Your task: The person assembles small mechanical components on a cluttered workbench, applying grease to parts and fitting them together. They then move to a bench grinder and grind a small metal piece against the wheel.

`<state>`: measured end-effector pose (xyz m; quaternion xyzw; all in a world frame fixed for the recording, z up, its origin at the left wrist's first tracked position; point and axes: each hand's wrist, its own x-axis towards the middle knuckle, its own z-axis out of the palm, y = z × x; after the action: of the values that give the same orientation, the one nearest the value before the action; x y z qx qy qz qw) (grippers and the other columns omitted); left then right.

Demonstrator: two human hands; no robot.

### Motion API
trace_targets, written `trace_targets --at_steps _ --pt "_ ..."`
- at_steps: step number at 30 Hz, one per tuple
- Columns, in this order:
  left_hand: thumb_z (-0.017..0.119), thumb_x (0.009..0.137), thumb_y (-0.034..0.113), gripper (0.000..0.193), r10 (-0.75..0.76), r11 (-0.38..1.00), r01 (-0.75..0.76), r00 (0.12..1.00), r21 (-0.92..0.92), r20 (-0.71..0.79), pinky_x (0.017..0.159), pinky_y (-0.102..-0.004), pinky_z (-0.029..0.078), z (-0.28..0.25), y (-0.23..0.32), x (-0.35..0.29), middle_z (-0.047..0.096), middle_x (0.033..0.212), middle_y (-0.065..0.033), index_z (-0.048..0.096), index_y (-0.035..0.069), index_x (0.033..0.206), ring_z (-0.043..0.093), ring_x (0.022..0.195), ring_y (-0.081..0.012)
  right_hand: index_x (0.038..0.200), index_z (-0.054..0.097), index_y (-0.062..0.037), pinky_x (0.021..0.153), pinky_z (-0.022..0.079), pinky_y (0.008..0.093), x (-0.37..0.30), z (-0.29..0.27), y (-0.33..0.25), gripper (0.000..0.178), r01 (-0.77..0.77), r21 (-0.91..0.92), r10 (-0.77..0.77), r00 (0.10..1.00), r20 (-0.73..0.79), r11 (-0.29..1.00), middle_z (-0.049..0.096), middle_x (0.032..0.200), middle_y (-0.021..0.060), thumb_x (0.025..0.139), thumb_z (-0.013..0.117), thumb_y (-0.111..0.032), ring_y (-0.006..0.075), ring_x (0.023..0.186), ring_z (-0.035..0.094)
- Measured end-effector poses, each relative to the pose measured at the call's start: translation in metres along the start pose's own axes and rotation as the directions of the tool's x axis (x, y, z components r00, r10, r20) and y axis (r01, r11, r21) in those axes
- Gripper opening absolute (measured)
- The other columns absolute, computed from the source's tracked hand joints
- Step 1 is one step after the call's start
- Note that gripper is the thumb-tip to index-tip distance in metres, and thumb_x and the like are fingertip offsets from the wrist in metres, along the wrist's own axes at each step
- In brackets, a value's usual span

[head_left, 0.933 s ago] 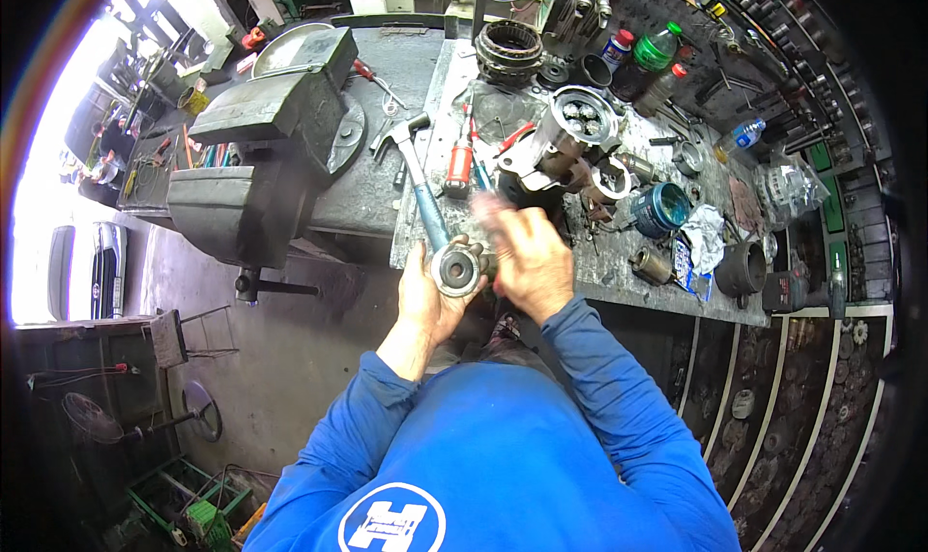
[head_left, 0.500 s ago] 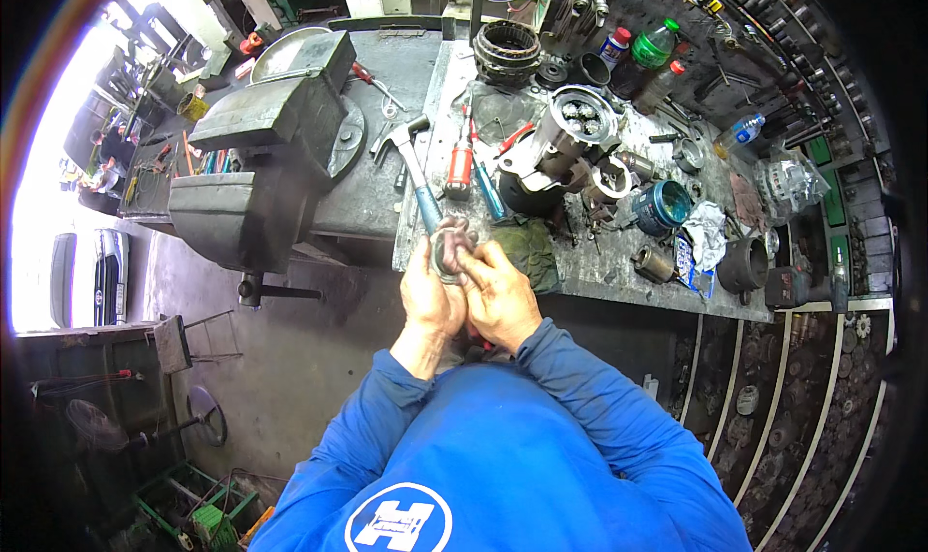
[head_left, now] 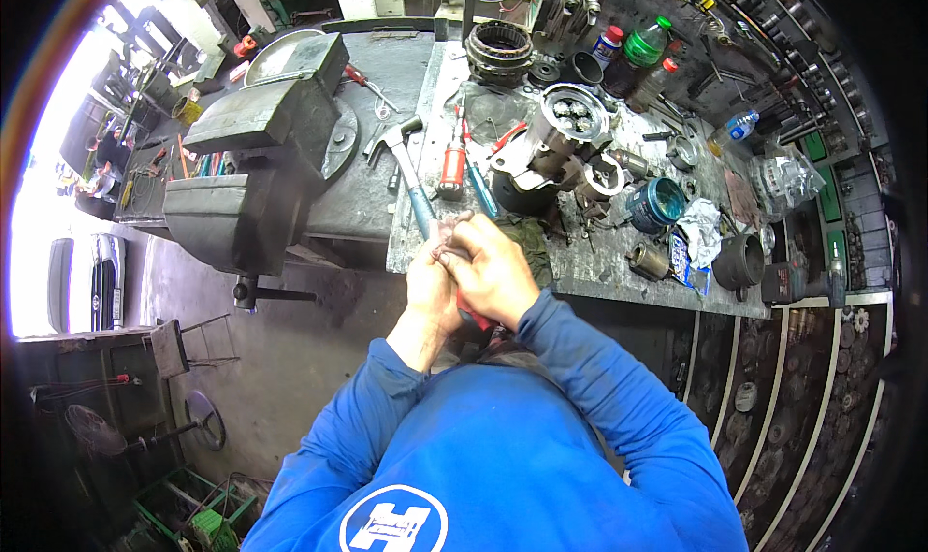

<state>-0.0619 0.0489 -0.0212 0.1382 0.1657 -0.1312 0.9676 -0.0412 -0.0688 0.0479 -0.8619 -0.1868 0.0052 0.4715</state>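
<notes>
Workbench point(head_left: 601, 274) ahead, right hand point(head_left: 496, 274) seemingly clasps left hand point(head_left: 429, 289).

one wide fisheye view looks steeply down from the wearer's head, close above the blue shirt point(head_left: 522, 455) at lower middle, facing the workbench point(head_left: 585, 270) at upper right.

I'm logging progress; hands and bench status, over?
Left hand and right hand together, grasp hidden. Red item, kind unclear, under right hand. Hammer on bench just beyond.

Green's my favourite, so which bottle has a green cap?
The green bottle, standing between the red-capped blue container and red-capped clear bottle.
</notes>
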Motion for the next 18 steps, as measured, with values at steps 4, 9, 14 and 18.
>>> trace_targets --at_steps 4,9,14,18 --pt "0.04 0.116 0.037 0.039 0.002 0.999 -0.006 0.993 -0.032 -0.121 0.11 -0.0464 0.052 0.008 -0.006 0.004 0.073 0.125 -0.0067 0.066 0.011 0.129 0.068 0.118 -0.0249 0.106 0.064 -0.0113 0.072 0.057 0.0554 0.009 0.024 0.019 0.012 0.019 -0.22 -0.051 0.989 -0.139 0.975 0.061 0.104 0.0158 0.098 0.065 -0.02 0.0439 0.086 0.07" --pt "0.036 0.117 0.036 0.046 0.003 0.999 0.003 0.981 0.032 -0.194 0.104 -0.0477 0.053 0.003 -0.027 -0.003 0.07 0.131 -0.01 0.059 0.007 0.144 0.068 0.118 -0.028 0.108 0.062 -0.0116 0.072 0.057 0.0539 0.015 0.018 0.054 0.012 -0.053 -0.324 -0.019 0.976 -0.216 0.945 0.06 0.104 0.0145 0.1 0.064 -0.02 0.0419 0.085 0.07" --pt "0.037 0.117 0.031 0.041 0.02 0.984 0.013 0.983 0.177 -0.184 0.089 -0.0408 0.058 -0.01 0.009 -0.011 0.07 0.123 -0.012 0.057 0.007 0.144 0.068 0.111 -0.0253 0.113 0.068 -0.0052 0.069 0.059 0.0384 -0.047 -0.039 0.117 0.015 -0.244 -0.099 0.197 0.917 -0.346 0.965 0.065 0.102 0.0093 0.105 0.068 -0.018 0.0259 0.079 0.074" --pt "0.063 0.108 0.027 0.054 0.227 0.658 -0.2 0.972 0.726 0.062 0.105 -0.0451 0.054 0.006 -0.001 0.003 0.064 0.139 -0.0181 0.048 0.004 0.154 0.064 0.127 -0.0312 0.112 0.068 0.0023 0.075 0.058 0.0346 -0.065 -0.079 0.157 0.023 -0.181 0.213 0.266 0.826 -0.498 0.96 0.075 0.095 0.0151 0.108 0.066 -0.02 0.021 0.082 0.074"
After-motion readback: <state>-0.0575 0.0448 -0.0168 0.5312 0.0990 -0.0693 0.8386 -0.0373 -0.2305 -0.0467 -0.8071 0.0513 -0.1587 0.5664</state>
